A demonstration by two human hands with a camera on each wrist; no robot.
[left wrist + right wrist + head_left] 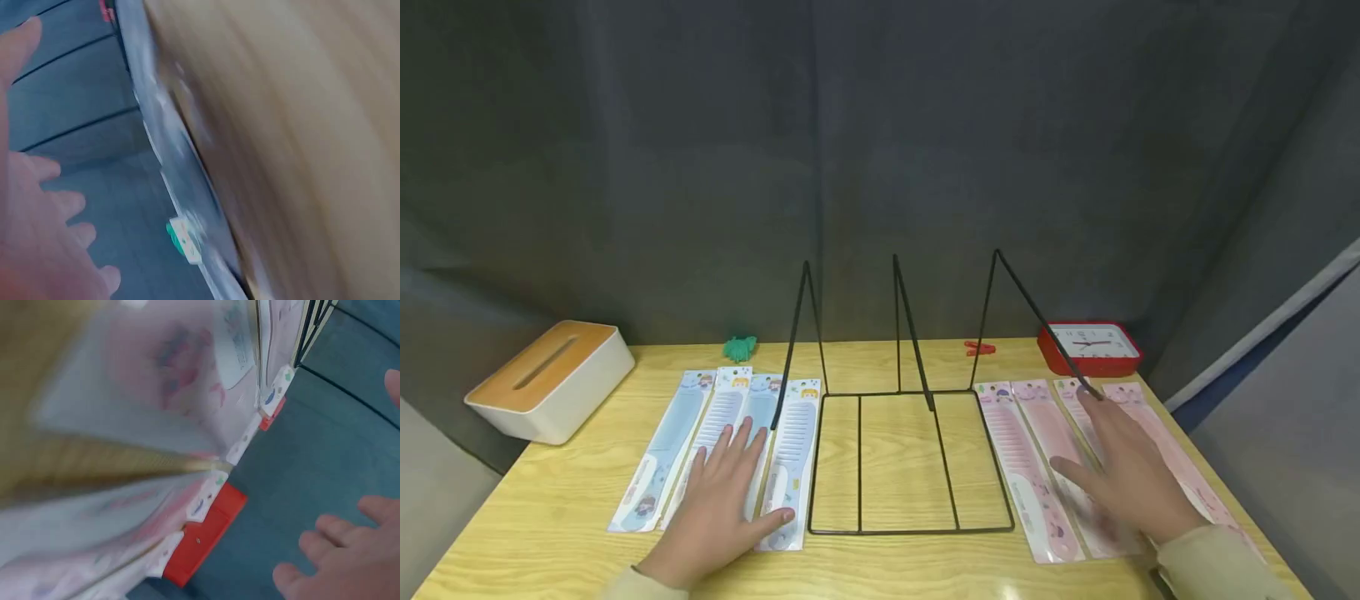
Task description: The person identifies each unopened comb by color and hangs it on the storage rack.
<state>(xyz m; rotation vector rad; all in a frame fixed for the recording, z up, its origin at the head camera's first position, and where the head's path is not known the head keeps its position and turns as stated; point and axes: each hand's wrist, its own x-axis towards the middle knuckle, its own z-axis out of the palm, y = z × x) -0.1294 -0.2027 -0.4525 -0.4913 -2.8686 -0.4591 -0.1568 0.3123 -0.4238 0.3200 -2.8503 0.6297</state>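
Note:
My left hand hovers with fingers spread over several packaged combs, blue and pale lilac, side by side at the left; in the left wrist view they are a blurred strip. Over several packaged pink combs at the right is my right hand, its fingers extended and thumb apart. Nothing is held in either hand. Between the two rows stands a black wire rack with a flat base and three tall peaked dividers. The right wrist view shows the pink packs close up, partly blurred.
A white tissue box with a slotted wooden lid sits at the far left. Along the back lie a small green object, a red clip and a red-framed clock. A dark curtain hangs behind the wooden table.

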